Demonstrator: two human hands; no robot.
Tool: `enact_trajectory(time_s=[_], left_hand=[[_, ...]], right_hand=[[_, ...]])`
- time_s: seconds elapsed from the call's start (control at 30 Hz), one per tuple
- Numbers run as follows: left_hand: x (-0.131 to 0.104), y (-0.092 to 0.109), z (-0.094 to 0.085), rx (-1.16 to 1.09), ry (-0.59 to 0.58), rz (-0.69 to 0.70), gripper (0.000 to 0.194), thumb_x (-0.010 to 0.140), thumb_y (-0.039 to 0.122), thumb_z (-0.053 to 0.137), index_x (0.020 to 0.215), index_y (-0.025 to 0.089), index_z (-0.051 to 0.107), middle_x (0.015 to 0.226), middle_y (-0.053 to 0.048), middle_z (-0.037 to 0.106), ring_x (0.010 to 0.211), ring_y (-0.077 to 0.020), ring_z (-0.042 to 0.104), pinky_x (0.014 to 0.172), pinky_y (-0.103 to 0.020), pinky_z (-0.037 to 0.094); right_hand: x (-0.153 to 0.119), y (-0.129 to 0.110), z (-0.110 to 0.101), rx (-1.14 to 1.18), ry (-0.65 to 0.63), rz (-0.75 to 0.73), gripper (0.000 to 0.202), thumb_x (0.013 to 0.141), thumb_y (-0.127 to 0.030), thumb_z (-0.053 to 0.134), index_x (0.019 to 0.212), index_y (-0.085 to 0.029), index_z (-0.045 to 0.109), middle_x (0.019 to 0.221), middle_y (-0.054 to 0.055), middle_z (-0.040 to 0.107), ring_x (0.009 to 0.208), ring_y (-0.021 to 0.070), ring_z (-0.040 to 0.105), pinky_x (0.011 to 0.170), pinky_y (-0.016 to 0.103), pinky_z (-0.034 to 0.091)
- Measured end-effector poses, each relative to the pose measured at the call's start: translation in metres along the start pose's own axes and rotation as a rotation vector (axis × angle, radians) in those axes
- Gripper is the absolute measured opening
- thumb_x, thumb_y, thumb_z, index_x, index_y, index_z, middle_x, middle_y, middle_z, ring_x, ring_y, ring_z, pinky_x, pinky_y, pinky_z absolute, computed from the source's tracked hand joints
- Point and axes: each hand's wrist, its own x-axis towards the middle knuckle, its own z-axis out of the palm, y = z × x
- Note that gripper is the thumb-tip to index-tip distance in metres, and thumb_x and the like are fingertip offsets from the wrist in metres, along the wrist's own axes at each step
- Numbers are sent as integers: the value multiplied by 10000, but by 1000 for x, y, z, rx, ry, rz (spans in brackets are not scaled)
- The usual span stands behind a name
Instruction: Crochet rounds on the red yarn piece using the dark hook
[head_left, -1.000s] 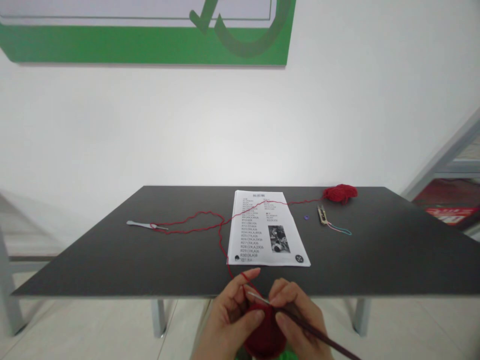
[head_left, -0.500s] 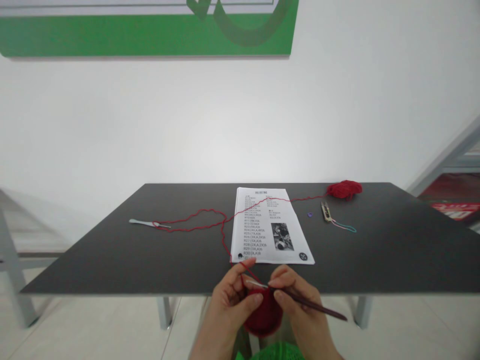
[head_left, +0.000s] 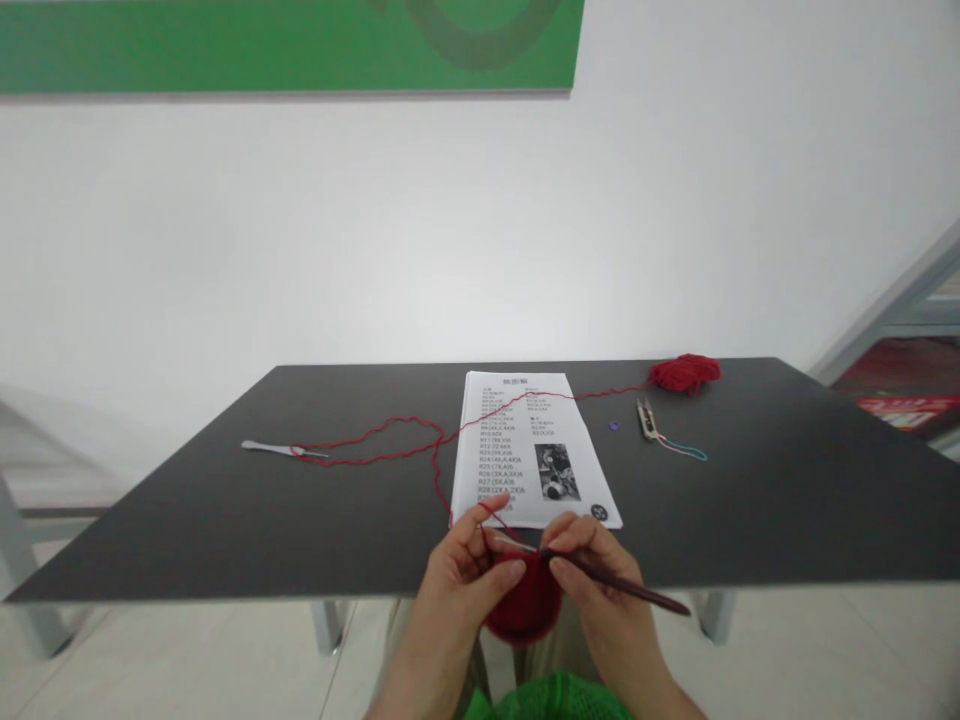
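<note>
My left hand pinches a round red crochet piece by its upper edge, thumb in front. Red yarn runs over its raised index finger. In my right hand is a crochet hook with a dark brown handle, gripped between thumb and fingers. The hook's pale metal tip points left and meets the top edge of the crochet piece, close to the left fingers. Just how the yarn lies on the tip is too small to tell.
Printed pattern sheets lie on the dark table beyond my hands. A red yarn ball, thread snips and a small purple ring are on the right. A light-handled hook lies left, with yarn across it. Green fabric is below.
The view has shifted slightly, and both hands sit a little higher over the sheets' lower edge. The hook's handle has tilted slightly; both grips stay the same.
</note>
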Motion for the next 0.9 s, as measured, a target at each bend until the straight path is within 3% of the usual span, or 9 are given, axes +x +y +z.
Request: enact_trajectory(time_s=[0.23, 0.63, 0.8, 0.9], left_hand=[[-3, 4, 6, 1, -7, -18, 628, 621, 201, 816, 1213, 167, 609, 713, 8, 656, 624, -109, 538, 614, -223, 384], [0, -1, -1, -54, -45, -41, 732, 614, 178, 818, 1290, 140, 538, 773, -23, 703, 681, -127, 595, 694, -247, 437], [0, 1, -1, -22, -13, 6, 712, 632, 162, 798, 1291, 144, 530, 713, 17, 656, 618, -97, 553, 609, -211, 408], [1, 3, 1, 19, 10, 54, 681, 644, 157, 779, 1279, 140, 534, 666, 41, 618, 588, -90, 526, 571, -208, 384]], right_hand=[[-3, 0, -4, -109, 43, -60, 30, 800, -222, 699, 790, -223, 670, 807, 13, 616, 716, 141, 579, 629, 240, 466], [1, 0, -2, -33, -8, 34, 47, 785, -225, 718, 787, -225, 672, 796, 1, 625, 676, 121, 574, 589, 216, 453], [2, -6, -5, -86, -21, -29, 65, 798, -262, 718, 780, -215, 677, 778, 23, 650, 721, 151, 608, 627, 255, 494], [4, -8, -9, -40, -69, 22, 66, 805, -260, 718, 794, -212, 674, 801, 19, 674, 624, 119, 598, 540, 230, 490]])
